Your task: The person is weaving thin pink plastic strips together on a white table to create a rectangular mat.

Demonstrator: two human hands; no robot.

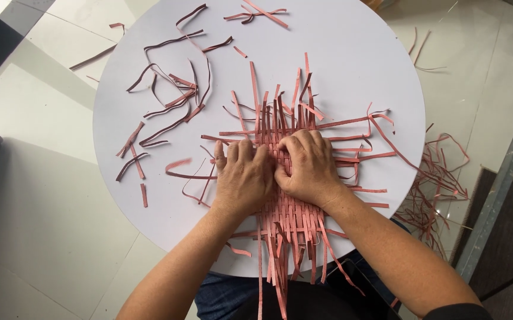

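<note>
A flat mat woven from pink strips [292, 219] lies on the round white table [339, 53], with loose strip ends sticking out on all sides. My left hand [243, 178] lies flat on the weave, fingers spread, pressing it down. My right hand [309, 166] sits beside it, touching it, with its fingers curled onto the strips at the weave's upper middle. Whether the right fingers pinch one strip is hidden under the hand.
Several loose pink and dark brown strips [167, 106] lie scattered on the table's left half and top. A tangle of pink strips [440, 184] lies on the tiled floor at the right. A dark mat [505, 237] and a metal rail [505, 172] are at far right.
</note>
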